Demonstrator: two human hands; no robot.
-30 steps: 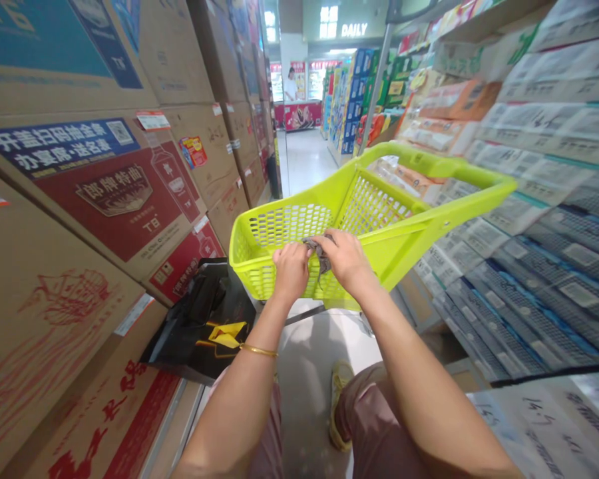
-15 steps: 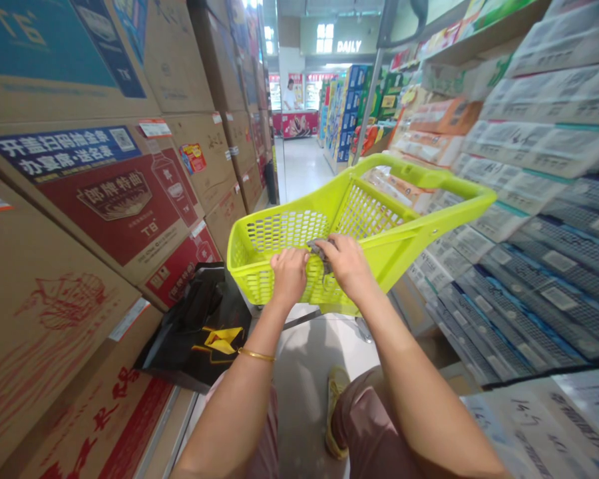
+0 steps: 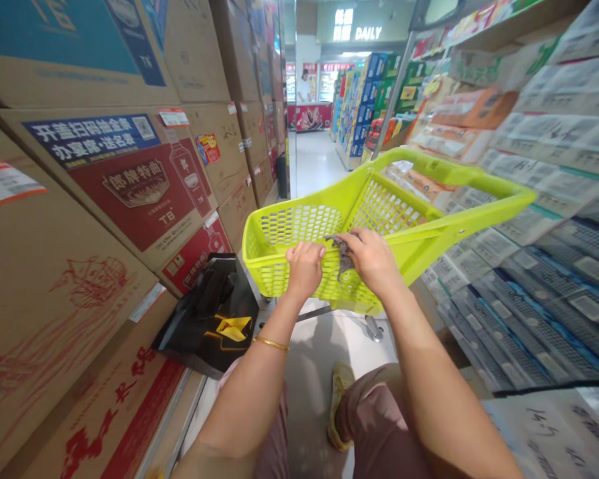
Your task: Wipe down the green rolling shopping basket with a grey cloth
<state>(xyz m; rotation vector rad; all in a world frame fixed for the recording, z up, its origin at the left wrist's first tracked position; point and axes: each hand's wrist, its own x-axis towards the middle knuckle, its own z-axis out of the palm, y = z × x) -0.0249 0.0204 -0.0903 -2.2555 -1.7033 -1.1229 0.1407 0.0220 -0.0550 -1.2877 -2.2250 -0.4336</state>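
Note:
A lime-green shopping cart (image 3: 299, 216) with perforated plastic walls stands crosswise in front of me, its handle off to the right. My left hand (image 3: 305, 267) is closed over the near rim of the basket. In my right hand (image 3: 373, 256) is a crumpled grey cloth (image 3: 346, 257), pressed against the same rim a little further right. Part of the cloth hangs down the outer side of the basket; the rest is hidden under my fingers. The visible inside of the basket shows only bare green plastic.
Stacked cardboard cartons (image 3: 140, 193) wall the left side. Against them on the floor sits a black bag (image 3: 204, 326) with yellow trim. Packaged goods (image 3: 544, 266) are piled along the right. Down the aisle a person (image 3: 303, 86) stands behind a red counter (image 3: 309, 116).
My view has turned slightly left, so the cart and both hands appear further right. The right hand with the cloth has slid a little along the rim toward the handle.

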